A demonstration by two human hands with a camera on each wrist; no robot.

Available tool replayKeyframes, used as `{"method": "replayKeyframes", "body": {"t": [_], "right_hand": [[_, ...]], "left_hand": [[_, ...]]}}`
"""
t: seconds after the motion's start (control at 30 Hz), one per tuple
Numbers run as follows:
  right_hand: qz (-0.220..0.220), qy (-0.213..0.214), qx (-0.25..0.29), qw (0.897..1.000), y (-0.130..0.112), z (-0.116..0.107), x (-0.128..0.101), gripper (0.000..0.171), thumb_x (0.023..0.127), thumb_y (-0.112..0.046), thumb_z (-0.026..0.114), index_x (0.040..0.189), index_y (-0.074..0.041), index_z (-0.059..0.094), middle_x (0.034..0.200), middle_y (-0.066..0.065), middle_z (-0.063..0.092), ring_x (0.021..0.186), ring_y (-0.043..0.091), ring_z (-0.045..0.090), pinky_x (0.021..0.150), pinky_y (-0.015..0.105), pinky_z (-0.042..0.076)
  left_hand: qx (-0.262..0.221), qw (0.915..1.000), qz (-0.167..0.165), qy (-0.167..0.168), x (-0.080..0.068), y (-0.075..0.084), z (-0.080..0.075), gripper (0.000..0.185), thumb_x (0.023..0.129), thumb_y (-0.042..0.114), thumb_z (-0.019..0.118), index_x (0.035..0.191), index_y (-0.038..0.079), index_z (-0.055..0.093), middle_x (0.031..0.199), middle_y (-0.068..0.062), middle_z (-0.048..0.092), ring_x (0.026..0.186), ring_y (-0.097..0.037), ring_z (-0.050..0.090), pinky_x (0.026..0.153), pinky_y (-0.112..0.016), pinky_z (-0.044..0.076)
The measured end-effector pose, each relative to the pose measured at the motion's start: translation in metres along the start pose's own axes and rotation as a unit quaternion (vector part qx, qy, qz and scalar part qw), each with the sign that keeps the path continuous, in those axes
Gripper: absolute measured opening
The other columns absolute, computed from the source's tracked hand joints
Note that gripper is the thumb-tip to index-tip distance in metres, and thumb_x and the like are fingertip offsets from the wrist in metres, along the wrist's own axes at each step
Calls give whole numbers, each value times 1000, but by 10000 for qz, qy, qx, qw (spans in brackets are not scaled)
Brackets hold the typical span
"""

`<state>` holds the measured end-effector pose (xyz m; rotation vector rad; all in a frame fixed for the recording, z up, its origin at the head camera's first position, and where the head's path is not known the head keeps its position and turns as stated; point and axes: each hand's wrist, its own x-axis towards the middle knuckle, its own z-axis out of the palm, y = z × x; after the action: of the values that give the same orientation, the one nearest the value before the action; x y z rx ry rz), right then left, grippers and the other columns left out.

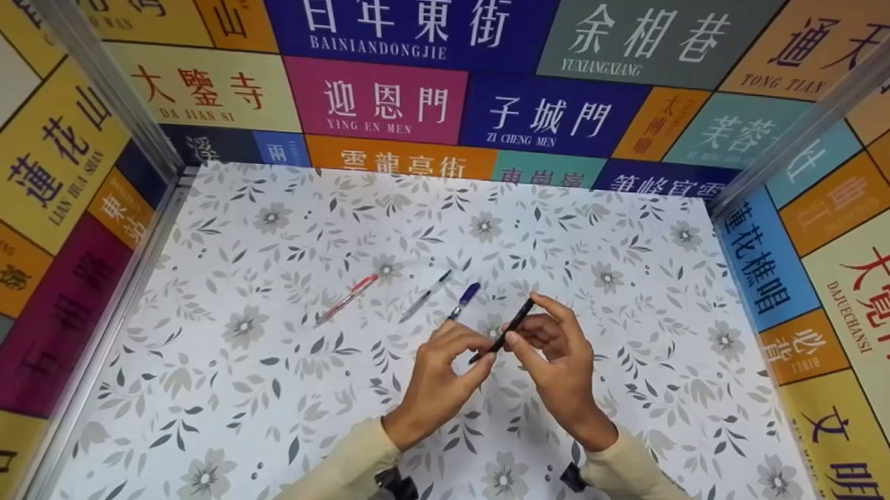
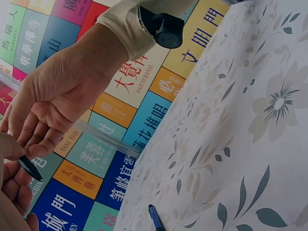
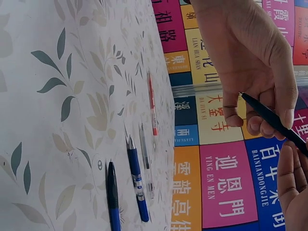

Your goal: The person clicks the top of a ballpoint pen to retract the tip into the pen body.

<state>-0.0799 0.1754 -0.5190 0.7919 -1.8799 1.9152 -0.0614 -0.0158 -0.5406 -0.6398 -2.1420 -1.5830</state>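
Both hands pinch a slim black pen above the matte floral tabletop, the left hand at its lower tip, the right hand along the barrel, partly hiding the blue pen beside clear-barrelled black and red pens.

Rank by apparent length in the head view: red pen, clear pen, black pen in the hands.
1. Black pen and red pen: look alike, and the black one is raised nearer the camera, so unranked.
2. Clear pen.
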Motion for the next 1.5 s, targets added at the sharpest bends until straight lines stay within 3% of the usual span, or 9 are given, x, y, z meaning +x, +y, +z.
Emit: {"method": "replayKeyframes", "body": {"t": [0.33, 0.8, 1.0, 1.17, 1.5], "right_hand": [[55, 90, 24, 9999, 2, 2, 1, 61, 92, 26, 68, 150, 14, 52, 98, 27, 72, 83, 25, 76, 75, 29, 63], [553, 152, 272, 9980, 2, -6, 0, 70, 98, 21, 63, 162, 10, 36, 108, 28, 72, 92, 28, 77, 84, 36, 64], [320, 180, 99, 9993, 6, -13, 2, 46, 99, 23, 60, 144, 16, 53, 108, 32, 71, 91, 31, 77, 84, 37, 64], [392, 180, -88, 9990, 10, -19, 2, 31, 98, 22, 62, 128, 14, 64, 107, 30, 70, 93, 26, 79, 84, 34, 64], [649, 160, -535, 9963, 21, -35, -6, 27, 98, 20, 67, 124, 14, 67, 110, 29, 71, 98, 24, 78, 87, 30, 63]], "left_hand": [[-16, 9999, 112, 121, 2, -1, 1, 10, 97, 4, 83, 103, 12, 81, 97, 3, 76, 94, -14, 65, 88, -32, 53], [137, 9994, 279, 130, 5, -7, 1, 12, 96, 5, 84, 103, 13, 80, 97, 5, 75, 94, -15, 66, 89, -37, 52], [89, 9998, 108, 141, 5, -10, -4, 8, 98, 9, 84, 105, 14, 82, 99, 7, 76, 96, -13, 66, 93, -36, 51], [210, 9995, 83, 229, 5, -14, -10, 9, 97, 7, 84, 103, 13, 82, 99, 6, 76, 97, -14, 66, 92, -37, 52], [558, 9975, 192, 392, 1, -36, -26, 11, 94, 3, 85, 102, 9, 82, 98, 2, 78, 96, -18, 69, 90, -36, 54]]}}
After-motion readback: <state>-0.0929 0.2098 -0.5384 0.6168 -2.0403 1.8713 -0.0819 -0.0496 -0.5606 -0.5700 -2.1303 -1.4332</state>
